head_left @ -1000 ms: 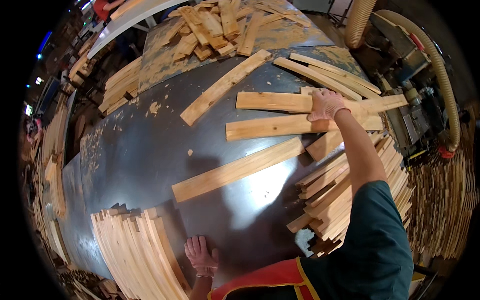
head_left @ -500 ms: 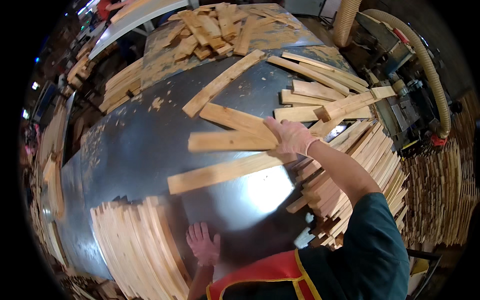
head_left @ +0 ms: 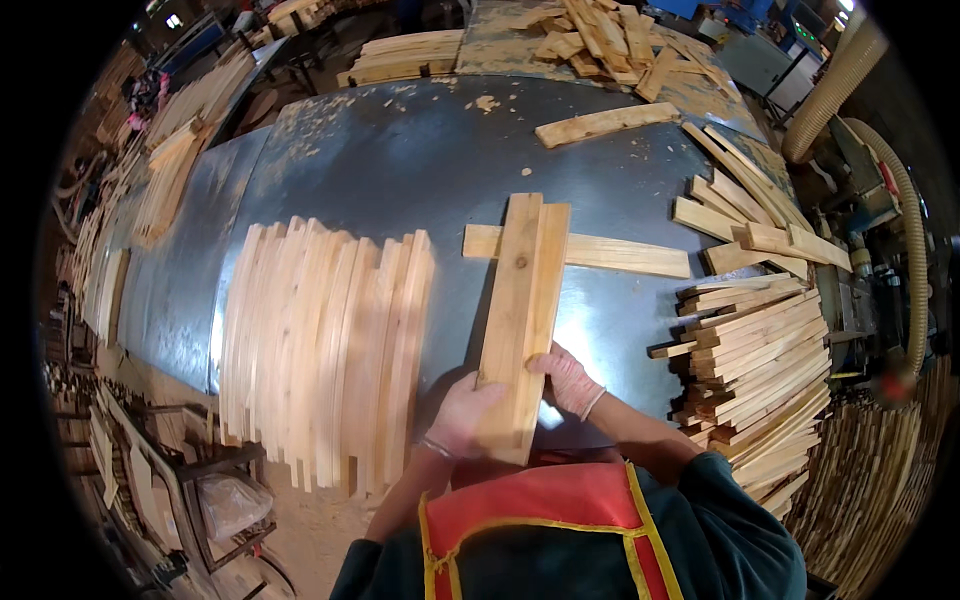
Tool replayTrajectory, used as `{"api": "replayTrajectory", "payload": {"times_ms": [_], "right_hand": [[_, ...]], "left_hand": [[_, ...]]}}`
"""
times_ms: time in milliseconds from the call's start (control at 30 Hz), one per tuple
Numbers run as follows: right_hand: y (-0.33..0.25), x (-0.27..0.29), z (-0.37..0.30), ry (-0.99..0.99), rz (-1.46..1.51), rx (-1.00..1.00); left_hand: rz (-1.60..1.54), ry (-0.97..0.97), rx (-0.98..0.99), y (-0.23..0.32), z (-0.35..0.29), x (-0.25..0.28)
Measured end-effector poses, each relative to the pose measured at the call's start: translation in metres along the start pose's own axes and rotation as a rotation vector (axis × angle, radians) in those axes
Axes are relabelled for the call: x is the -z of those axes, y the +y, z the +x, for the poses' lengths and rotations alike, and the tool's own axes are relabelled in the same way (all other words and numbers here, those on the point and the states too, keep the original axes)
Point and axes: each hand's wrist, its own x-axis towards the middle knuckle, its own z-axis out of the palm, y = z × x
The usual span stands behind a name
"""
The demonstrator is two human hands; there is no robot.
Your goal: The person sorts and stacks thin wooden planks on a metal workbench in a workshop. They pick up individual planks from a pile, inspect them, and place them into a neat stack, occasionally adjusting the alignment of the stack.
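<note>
Two pale wooden planks (head_left: 513, 300) are held lengthwise in front of me, side by side and overlapping, their far ends pointing away. My left hand (head_left: 466, 412) grips the left edge near the close end. On the opposite edge, a little farther up, my right hand (head_left: 566, 382) is closed with its thumb on the wood. Both hands wear thin pinkish gloves. Beyond them, a single plank (head_left: 630, 254) lies crosswise on the dark tabletop, partly covered by the held pair. Just left of my left hand stands a row of planks (head_left: 325, 345) on edge, packed tightly together.
A stacked pile of planks (head_left: 760, 365) fills the right side, with loose planks (head_left: 740, 215) behind it. Another plank (head_left: 605, 124) lies farther back, before a jumbled heap (head_left: 610, 40). Ribbed hoses (head_left: 915, 230) and machinery stand at far right. Wood chips dot the metal table (head_left: 370, 150).
My right hand has drawn two planks in toward my body and turned them lengthwise. My left hand has left the tabletop and now grips them too. The view has swung left.
</note>
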Motion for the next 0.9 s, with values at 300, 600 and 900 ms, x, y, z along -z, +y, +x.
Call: {"api": "replayTrajectory", "payload": {"times_ms": [300, 600, 900], "right_hand": [[0.083, -0.058, 0.031, -0.172, -1.268, -0.138], [-0.041, 0.008, 0.06, -0.179, -1.135, 0.346], [-0.292, 0.318, -0.017, 0.795, 0.36, 0.716]], "left_hand": [[1.291, 0.867, -0.329, -0.07, -0.107, 0.05], [1.869, 0.96, -0.506, -0.083, -0.036, 0.091], [1.943, 0.443, -0.451, 0.061, 0.152, -0.049]]}}
